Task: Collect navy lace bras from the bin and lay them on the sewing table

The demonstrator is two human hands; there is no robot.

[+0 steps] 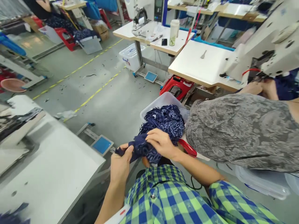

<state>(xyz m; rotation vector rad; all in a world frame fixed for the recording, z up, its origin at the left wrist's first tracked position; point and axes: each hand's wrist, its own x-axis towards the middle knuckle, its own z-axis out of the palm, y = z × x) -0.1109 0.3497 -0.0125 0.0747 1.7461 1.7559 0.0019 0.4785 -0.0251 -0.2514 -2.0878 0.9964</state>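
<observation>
A piece of dark navy patterned fabric (140,145) is bunched up in front of my body. My left hand (121,160) grips its left end between thumb and fingers. On the other side, my right hand (162,143) pinches the fabric from above, its fingers closed on the cloth. Just beyond my hands, a heap of navy patterned fabric pieces (167,119) fills a clear plastic bin (149,107). Some cloth hangs over the bin's near side, and where the held piece ends and the heap begins is hard to make out.
A white sewing table (51,155) with a machine stands at left. Close on my right sits a person in a grey patterned top (235,130), hands at a sewing machine (263,46). Ahead are a red stool (177,88), a lidded plastic box (132,56) and yellow floor lines (93,95).
</observation>
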